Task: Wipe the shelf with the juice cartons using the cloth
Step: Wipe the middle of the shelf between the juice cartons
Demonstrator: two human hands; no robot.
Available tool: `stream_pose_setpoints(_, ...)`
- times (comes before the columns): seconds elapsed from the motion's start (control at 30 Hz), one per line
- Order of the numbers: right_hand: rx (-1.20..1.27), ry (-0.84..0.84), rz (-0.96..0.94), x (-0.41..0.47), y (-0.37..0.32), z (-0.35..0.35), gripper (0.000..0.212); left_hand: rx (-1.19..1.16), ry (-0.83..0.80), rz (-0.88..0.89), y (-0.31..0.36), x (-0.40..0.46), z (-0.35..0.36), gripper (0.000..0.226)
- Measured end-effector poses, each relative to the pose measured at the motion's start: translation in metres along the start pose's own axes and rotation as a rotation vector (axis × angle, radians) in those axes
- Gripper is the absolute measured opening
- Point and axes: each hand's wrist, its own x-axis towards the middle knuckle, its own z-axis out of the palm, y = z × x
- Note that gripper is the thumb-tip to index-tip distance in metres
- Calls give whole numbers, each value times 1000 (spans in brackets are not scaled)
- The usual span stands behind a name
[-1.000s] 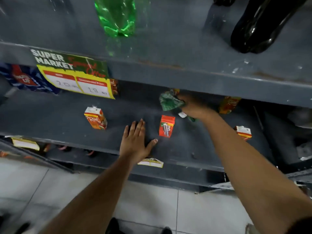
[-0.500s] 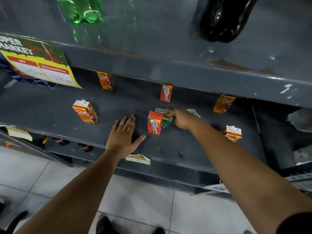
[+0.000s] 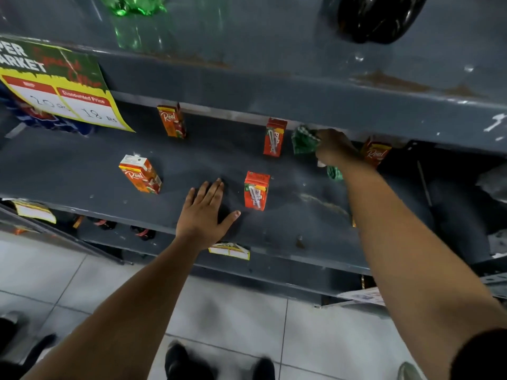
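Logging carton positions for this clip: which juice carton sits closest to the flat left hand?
The front carton just right of the left hand, beside its thumb. The other four stand farther off, three of them along the shelf's back.

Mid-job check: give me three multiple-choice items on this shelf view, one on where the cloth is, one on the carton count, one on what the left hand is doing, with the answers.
1. Where is the cloth?
A. At the back of the shelf, between two cartons
B. On the floor
C. Under the left hand

2. How many juice cartons are plainly visible on this shelf?
A. Two
B. Five
C. Nine

3. What is the left hand doing?
A. Gripping a carton
B. Resting flat and open on the shelf
C. Holding the cloth

Answers:
1. A: the right hand holds the green cloth near the back edge, beside the back middle carton and the right carton.
2. B: those two, plus the back left carton, the front left carton and the front middle carton.
3. B: its fingers are spread, palm down, holding nothing.
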Motion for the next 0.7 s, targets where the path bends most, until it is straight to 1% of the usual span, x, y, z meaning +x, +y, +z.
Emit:
stream_pose_setpoints(0.03,2,-16,4,1,0,7,65,-5,10,-12,1,0,0,90)
stream_pose_setpoints(0.13,-109,-159,-45,2,-5,35,52,7,19,-20,-4,1,-3,88)
stream_pose_setpoints(0.23,-151,-152,-73,-2,-1,54,59,10,14,-31,-4,4,-5,87)
stream_pose_setpoints(0.3,-166,-157,-102,-7,2,60,68,5,12,-55,-4,7,-4,87)
stream_pose_setpoints(0.4,-193,-203,-111,-32,23,69,81,3,1,-18,7,-5,3,85)
stream_pose_setpoints(0.5,-197,-250,-110,-44,20,76,82,-10,24,-23,2,-6,5,81)
stream_pose_setpoints(0.6,-231,-227,-127,-52,10,78,83,-14,25,-32,-4,1,2,78)
stream_pose_setpoints(0.7,-263,-238,-143,-60,1,87,88,-12,30,-49,-11,1,1,79)
